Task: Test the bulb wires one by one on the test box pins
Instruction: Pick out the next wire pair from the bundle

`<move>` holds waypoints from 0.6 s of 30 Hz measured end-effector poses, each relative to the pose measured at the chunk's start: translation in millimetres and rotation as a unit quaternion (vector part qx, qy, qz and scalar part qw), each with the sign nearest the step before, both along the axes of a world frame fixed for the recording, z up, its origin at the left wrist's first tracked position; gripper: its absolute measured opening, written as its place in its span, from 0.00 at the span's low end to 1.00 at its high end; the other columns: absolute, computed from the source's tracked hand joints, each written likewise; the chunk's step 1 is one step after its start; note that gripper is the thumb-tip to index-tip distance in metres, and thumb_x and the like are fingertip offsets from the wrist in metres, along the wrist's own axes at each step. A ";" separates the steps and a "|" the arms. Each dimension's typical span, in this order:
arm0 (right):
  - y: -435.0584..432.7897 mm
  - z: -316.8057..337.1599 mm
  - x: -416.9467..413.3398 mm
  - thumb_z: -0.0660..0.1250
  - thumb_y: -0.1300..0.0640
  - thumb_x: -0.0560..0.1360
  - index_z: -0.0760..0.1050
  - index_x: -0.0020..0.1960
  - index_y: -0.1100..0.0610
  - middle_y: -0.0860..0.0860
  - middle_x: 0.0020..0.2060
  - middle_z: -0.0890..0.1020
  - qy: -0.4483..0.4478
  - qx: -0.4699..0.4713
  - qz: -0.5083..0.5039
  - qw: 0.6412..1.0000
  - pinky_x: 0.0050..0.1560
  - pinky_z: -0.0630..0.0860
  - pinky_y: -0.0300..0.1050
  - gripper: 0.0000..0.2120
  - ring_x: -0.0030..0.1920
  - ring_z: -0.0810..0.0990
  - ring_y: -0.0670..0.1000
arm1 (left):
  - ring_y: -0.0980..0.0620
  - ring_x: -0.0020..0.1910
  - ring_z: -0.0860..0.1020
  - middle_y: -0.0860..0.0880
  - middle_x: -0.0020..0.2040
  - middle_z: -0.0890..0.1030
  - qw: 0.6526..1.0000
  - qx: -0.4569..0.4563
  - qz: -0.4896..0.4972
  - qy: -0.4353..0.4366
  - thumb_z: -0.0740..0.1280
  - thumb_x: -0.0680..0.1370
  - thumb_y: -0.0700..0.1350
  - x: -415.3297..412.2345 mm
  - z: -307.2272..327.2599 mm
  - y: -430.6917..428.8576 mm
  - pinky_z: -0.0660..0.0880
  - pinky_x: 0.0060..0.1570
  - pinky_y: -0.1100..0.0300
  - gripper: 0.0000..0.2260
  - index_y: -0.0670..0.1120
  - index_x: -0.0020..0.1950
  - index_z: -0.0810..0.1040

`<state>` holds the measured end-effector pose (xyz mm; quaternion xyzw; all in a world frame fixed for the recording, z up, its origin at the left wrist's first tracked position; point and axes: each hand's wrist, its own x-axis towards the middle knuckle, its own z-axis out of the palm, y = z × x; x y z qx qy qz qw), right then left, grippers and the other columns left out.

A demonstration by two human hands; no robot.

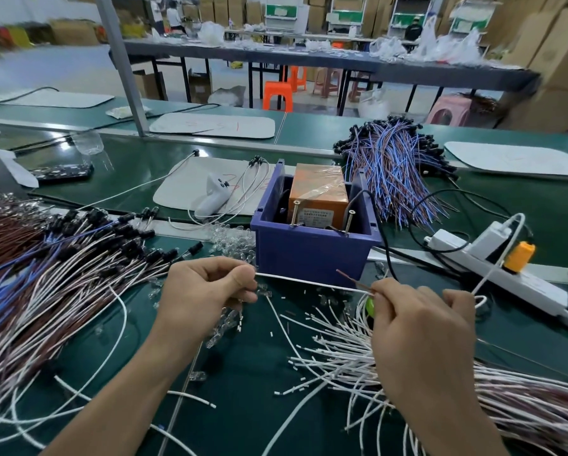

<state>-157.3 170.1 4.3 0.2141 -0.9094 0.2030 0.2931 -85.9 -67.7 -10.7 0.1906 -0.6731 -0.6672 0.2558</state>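
A purple test box (312,251) holds an orange unit (318,192) with two screw pins (296,212) (349,220) standing at its front edge. My left hand (207,294) pinches one end of a white wire (312,284) stretched in front of the box. My right hand (424,330) pinches the wire's other end together with a brown wire (351,278) whose tip points up toward the box. Both hands sit just below and in front of the box, apart from the pins.
A heap of bulb wires with black caps (62,274) lies at the left. Loose white and brown wires (473,406) pile at the right. A blue and brown bundle (394,169) lies behind the box. A white power strip (493,268) with an orange plug sits right.
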 end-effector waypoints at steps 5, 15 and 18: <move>2.3 2.1 -2.1 0.76 0.63 0.72 0.83 0.42 0.53 0.45 0.27 0.76 -0.003 -0.014 0.004 1.000 0.50 0.62 0.50 0.06 0.28 0.70 0.52 | 0.50 0.27 0.79 0.41 0.33 0.84 1.000 -0.001 0.016 -0.007 0.78 0.64 0.51 -1.6 -1.0 -0.9 0.76 0.29 0.63 0.10 0.45 0.37 0.87; 4.8 -0.5 -4.1 0.73 0.61 0.76 0.83 0.44 0.51 0.42 0.27 0.68 -0.035 -0.064 0.013 0.997 0.47 0.61 0.47 0.05 0.40 0.65 0.31 | 0.56 0.23 0.75 0.48 0.27 0.81 0.980 0.072 0.186 -0.002 0.72 0.79 0.45 1.0 2.8 -24.3 0.73 0.25 0.66 0.12 0.41 0.38 0.81; 2.2 -4.3 -4.5 0.72 0.60 0.76 0.83 0.45 0.51 0.45 0.26 0.72 -0.051 -0.077 0.021 0.995 0.47 0.65 0.49 0.05 0.43 0.65 0.30 | 0.55 0.22 0.72 0.47 0.25 0.80 0.974 -0.066 0.206 -0.062 0.67 0.82 0.57 5.3 1.2 -27.7 0.70 0.27 0.60 0.23 0.44 0.33 0.83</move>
